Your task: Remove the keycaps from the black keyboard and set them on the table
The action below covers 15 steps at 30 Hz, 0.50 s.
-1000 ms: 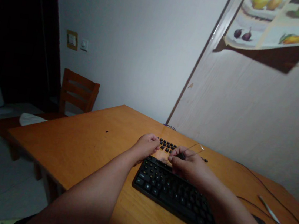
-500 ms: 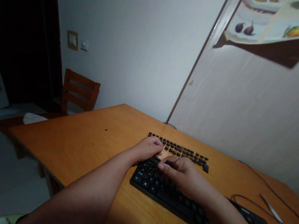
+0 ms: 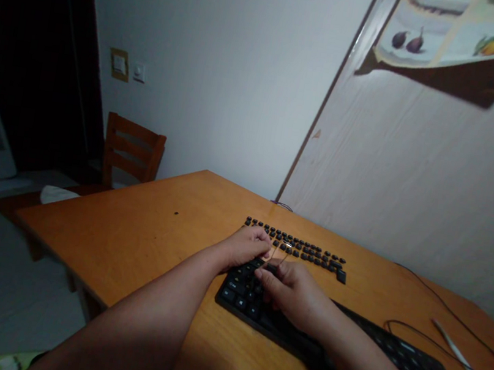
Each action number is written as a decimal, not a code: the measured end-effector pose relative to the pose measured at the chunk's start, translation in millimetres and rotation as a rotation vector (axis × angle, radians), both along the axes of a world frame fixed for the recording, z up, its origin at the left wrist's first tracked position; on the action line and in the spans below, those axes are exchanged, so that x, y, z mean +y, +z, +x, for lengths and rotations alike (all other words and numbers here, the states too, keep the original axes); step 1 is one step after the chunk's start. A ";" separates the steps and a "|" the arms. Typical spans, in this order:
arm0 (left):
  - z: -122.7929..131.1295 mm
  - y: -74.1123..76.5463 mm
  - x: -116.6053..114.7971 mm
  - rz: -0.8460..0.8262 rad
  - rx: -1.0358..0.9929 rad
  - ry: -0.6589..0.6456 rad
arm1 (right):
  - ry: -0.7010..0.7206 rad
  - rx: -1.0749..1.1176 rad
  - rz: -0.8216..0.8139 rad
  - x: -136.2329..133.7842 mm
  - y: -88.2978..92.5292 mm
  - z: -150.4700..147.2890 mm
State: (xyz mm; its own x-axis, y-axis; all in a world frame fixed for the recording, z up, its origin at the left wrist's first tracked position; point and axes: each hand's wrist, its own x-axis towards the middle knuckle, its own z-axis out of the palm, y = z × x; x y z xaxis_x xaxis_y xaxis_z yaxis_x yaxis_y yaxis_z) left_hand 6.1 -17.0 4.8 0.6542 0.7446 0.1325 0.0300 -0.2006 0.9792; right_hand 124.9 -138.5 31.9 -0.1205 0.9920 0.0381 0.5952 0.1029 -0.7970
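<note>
Orange-brown wood of the tabletop [image 3: 137, 236] fills the dim room, set against a pale wall with a wooden chair [image 3: 133, 149] behind its far left corner. A black keyboard [image 3: 389, 354] lies along the near right edge. Both hands rest at its left end: the left hand [image 3: 247, 248] curled on the top corner, the right hand [image 3: 291, 287] pinching down on the keys. Loose keycaps [image 3: 306, 252] sit in rows just beyond, toward the wall.
</note>
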 end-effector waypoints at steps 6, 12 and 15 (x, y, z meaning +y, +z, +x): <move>0.3 0.2 0.5 0.008 0.016 -0.009 | -0.060 0.071 -0.069 -0.4 -3.7 -4.0; 0.7 -1.3 0.4 -0.017 0.010 -0.018 | -0.163 0.119 0.016 3.3 -13.1 -5.7; 0.8 -3.5 0.9 -0.008 0.005 -0.032 | -0.259 0.210 0.000 5.7 -17.3 -6.3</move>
State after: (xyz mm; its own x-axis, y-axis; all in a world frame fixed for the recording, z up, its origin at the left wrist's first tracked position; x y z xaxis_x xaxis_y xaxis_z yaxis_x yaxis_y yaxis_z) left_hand 6.9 -16.1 1.3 0.6787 0.7241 0.1232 0.0286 -0.1936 0.9807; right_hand 118.6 -132.8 14.6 0.1459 0.9887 0.0359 0.4244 -0.0298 -0.9050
